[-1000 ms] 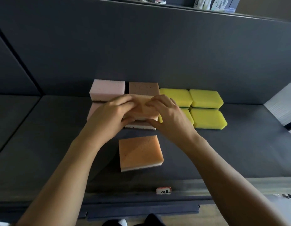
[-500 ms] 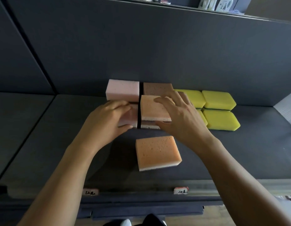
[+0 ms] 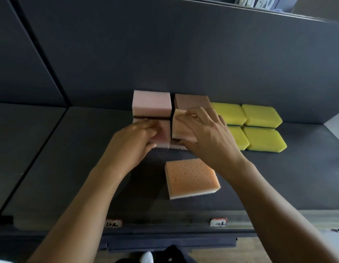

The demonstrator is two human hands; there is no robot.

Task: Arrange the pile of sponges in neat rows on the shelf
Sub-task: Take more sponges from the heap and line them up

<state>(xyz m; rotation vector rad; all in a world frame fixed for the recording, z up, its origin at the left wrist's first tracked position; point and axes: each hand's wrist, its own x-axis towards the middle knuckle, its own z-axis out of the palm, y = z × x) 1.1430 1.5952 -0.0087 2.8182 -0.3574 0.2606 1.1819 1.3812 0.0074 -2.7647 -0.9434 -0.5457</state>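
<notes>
Left hand [image 3: 135,141], fingers straight, presses flat on the pink sponge [image 3: 163,134]. Right hand [image 3: 208,137] grips the upper orange sponge [image 3: 181,127]: fingertips at its far edge, thumb against its near face.

Two small white tags with red top edges sit on the front lip of the shelf [image 3: 164,217], each carrying dark handwritten marks. The left tag [image 3: 113,223] appears to read "12" followed by a character too blurred to make out, while the right tag [image 3: 219,222] reads "10" followed by a similarly unclear character. Dark print on the white containers [image 3: 259,1] above the back panel is too small to read.
</notes>
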